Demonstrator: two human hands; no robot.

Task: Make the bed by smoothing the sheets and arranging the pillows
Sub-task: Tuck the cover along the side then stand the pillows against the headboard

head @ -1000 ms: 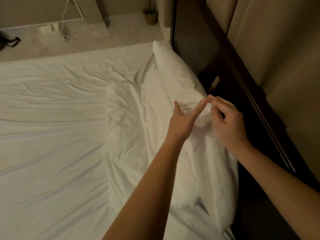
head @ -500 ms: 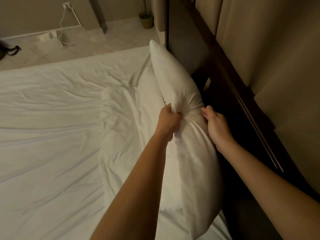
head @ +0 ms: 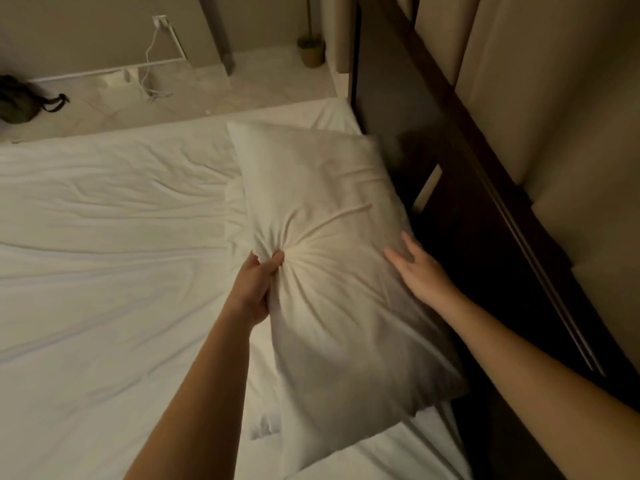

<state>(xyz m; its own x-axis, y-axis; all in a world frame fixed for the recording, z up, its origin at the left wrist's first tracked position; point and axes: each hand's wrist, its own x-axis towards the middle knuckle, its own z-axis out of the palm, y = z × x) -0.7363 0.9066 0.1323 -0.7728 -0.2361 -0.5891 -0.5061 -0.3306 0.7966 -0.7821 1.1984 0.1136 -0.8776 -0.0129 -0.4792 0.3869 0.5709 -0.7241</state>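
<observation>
White pillow (head: pixel 332 258), centre frame, lifted above the wrinkled white sheet (head: pixel 104 271) beside the dark headboard (head: pixel 450 202): my left hand (head: pixel 254 289) pinches a bunched fold of its cover, my right hand (head: pixel 419 268) lies flat, fingers straight, on its right edge.

We see a white pillow (head: pixel 329 271) raised and tilted at the right side of the bed, with its cover puckered into radiating creases at the left edge. Under it, a lower pillow (head: pixel 236 216) shows only as a strip. The white sheet (head: pixel 104 254) lies spread but wrinkled.
</observation>
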